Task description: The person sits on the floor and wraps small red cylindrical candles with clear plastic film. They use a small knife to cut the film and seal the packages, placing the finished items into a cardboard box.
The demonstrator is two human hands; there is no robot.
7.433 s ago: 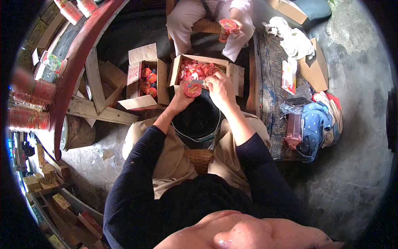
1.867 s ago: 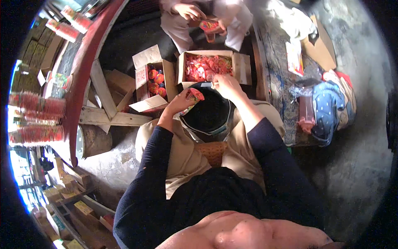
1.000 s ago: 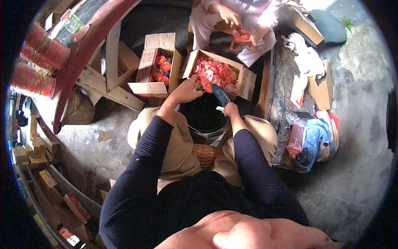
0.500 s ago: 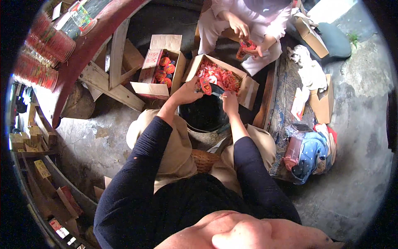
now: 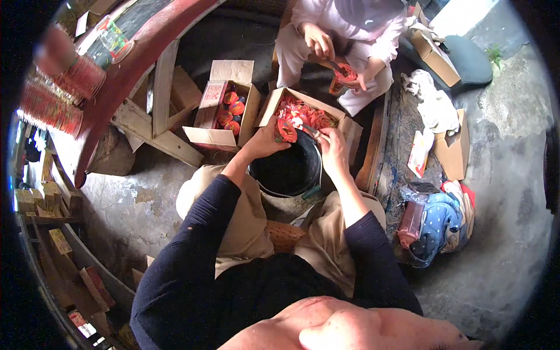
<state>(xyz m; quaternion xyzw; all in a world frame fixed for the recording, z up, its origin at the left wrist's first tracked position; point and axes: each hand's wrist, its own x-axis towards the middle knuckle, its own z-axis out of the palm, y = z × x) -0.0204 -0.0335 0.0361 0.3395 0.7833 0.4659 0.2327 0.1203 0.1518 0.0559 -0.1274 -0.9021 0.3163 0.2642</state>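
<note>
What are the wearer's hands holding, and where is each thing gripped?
The left hand holds a red-rimmed cup by its left side; the right hand holds a knife-like tool by its handle end.

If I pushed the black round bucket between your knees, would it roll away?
The black round bucket probably won't roll, since it stands upright. Its thin handle with the green grip might swing, hanging along the side. The dark inside hides its weight.
</note>
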